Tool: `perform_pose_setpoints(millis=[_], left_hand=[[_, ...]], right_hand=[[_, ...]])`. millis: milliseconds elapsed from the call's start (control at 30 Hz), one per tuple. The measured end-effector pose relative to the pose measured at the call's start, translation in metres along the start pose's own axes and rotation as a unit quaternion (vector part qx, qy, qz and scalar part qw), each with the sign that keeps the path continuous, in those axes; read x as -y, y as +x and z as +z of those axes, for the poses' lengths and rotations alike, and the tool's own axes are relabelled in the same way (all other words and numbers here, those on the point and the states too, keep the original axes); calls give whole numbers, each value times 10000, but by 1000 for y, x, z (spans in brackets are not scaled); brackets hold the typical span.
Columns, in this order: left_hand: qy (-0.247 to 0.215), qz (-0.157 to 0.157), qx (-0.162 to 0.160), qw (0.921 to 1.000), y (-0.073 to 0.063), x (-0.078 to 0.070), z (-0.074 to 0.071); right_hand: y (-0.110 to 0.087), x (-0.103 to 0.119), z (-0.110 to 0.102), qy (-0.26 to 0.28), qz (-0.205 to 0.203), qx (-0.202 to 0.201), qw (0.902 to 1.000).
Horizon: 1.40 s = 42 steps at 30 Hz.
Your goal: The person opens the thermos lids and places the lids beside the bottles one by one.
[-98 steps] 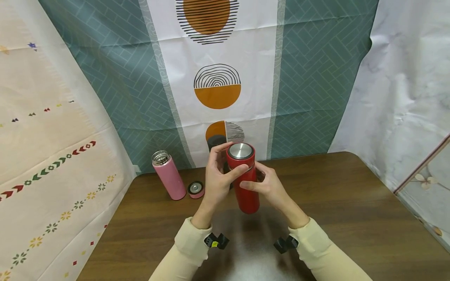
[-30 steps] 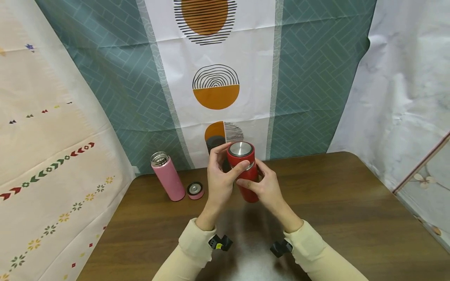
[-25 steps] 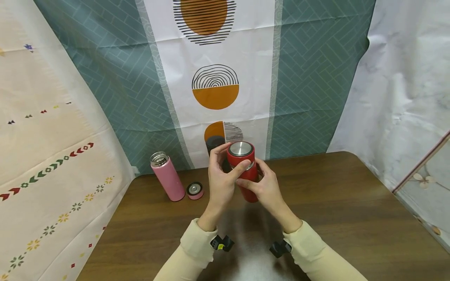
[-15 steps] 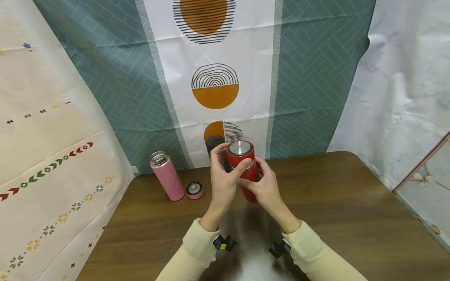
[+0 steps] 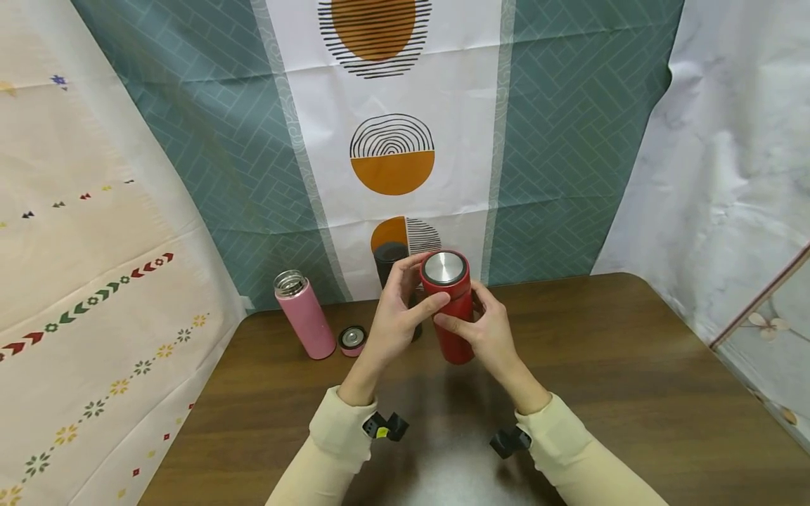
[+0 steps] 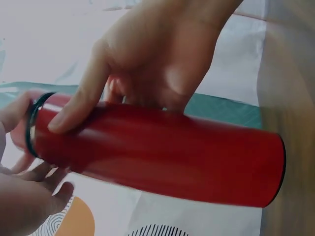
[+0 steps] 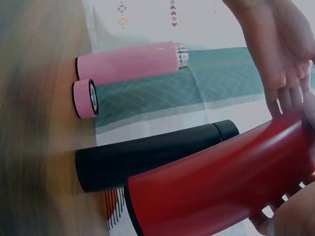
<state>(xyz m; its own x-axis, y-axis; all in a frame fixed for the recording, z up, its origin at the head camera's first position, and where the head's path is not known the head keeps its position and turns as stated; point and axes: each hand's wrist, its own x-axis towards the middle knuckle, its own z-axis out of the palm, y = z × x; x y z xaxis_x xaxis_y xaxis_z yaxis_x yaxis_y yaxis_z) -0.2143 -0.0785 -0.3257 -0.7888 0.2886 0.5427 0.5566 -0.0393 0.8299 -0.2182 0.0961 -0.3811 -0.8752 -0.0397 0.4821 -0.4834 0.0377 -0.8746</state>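
Observation:
A red thermos (image 5: 457, 346) stands nearly upright above the table, its steel-topped lid (image 5: 444, 268) on. My left hand (image 5: 400, 313) grips around the lid, thumb low on its near side. My right hand (image 5: 489, 336) holds the body just below, thumb across the front and fingers behind. In the left wrist view a dark ring (image 6: 34, 125) marks the seam between lid and body. Beyond them stands a black thermos (image 7: 147, 155), capped and partly hidden by my left hand in the head view.
An open pink thermos (image 5: 306, 323) stands at the back left of the wooden table (image 5: 253, 436). Its pink lid (image 5: 352, 341) lies beside it, inner side up. A patterned cloth (image 5: 557, 140) hangs behind the table's rear edge.
Both hands have moved the red thermos slightly right. The silvery band seen under the lid half a second ago now shows as a dark seam. The pink and black thermoses stay put.

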Motion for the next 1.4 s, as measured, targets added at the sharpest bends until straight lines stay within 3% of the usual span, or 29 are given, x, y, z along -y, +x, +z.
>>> perform_pose_setpoints(millis=[267,433,767,1100,1400], left_hand=[[-139,146,-894,9958,2,-1,6],[-102,123,-917,9957,1,-1,5],[-661,232,-1025,9923,3,-1,6],[-814,258,-1237,9886,3,1,5],[-935,362,-1311,9863,1,1,4]], right_hand=[[1,-3,1,-44,-9,-55,10000],[1,-3,0,-43,7,-48,10000],[5,-2,-4,-181,125,-142,9997],[8,-1,-7,-203,305,-164,9992],[10,2,-10,-268,436,-436,9977]])
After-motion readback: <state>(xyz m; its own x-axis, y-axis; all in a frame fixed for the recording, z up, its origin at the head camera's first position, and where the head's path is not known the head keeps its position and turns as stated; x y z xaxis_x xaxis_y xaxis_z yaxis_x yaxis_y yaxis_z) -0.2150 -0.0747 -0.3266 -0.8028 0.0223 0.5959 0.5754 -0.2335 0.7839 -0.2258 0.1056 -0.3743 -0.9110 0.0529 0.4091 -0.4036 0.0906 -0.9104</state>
